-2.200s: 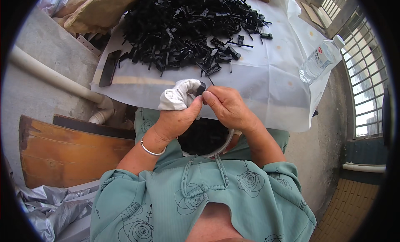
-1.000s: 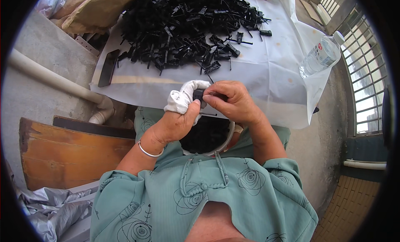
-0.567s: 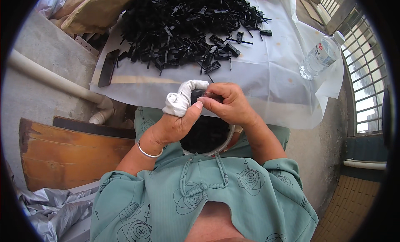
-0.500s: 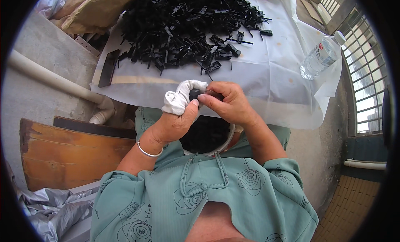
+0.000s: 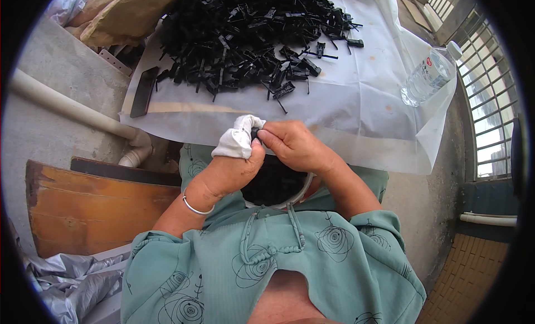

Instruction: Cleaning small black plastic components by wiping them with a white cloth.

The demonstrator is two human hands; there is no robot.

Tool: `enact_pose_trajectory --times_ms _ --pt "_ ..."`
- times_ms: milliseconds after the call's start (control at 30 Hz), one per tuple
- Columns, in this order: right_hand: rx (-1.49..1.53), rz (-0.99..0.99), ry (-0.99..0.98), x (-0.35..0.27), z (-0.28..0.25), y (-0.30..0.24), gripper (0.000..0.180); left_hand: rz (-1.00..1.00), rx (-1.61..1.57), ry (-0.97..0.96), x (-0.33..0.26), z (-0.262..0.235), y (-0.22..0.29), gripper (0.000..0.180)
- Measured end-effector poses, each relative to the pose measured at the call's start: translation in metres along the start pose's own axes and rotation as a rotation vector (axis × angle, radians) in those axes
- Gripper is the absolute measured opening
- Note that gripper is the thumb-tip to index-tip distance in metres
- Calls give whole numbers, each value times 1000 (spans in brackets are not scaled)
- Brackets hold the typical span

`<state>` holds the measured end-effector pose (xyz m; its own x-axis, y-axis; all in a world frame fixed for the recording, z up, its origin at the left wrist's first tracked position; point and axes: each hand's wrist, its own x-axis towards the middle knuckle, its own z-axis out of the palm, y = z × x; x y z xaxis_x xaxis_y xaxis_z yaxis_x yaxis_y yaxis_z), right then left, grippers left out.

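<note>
Below the heap of black parts (image 5: 245,40), both hands clamp one small black part (image 5: 254,135), left hand (image 5: 231,168) cloth-wrapped, right hand (image 5: 292,145) pinching; next likely a careful twist

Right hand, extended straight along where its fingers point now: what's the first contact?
The right hand points left at the small black part it pinches, then the white cloth wrapped on the left hand. Both already touch it, so there is no free travel.

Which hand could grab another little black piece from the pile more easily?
Probably the right hand: it is bare, whereas the left hand holds a white cloth. Both pinch a small black plastic part below the heap of black plastic pieces.
</note>
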<state>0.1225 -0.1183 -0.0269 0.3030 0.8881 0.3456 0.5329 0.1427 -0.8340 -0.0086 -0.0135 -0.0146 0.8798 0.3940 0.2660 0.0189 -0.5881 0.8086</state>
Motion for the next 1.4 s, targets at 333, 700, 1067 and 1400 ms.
enact_pose_trajectory --times_ms 333,700,1067,1400 --pt "-760 -58 137 0 -3 20 11 223 270 168 16 -2 -7 30" --pt "-55 -39 403 3 0 0 12 -276 -537 -89 21 -2 8 23" --pt "102 119 57 -1 -4 0 24 -104 -244 106 15 10 1 28" --pt "248 133 83 2 -6 0 19 92 -191 196 15 7 -6 28"
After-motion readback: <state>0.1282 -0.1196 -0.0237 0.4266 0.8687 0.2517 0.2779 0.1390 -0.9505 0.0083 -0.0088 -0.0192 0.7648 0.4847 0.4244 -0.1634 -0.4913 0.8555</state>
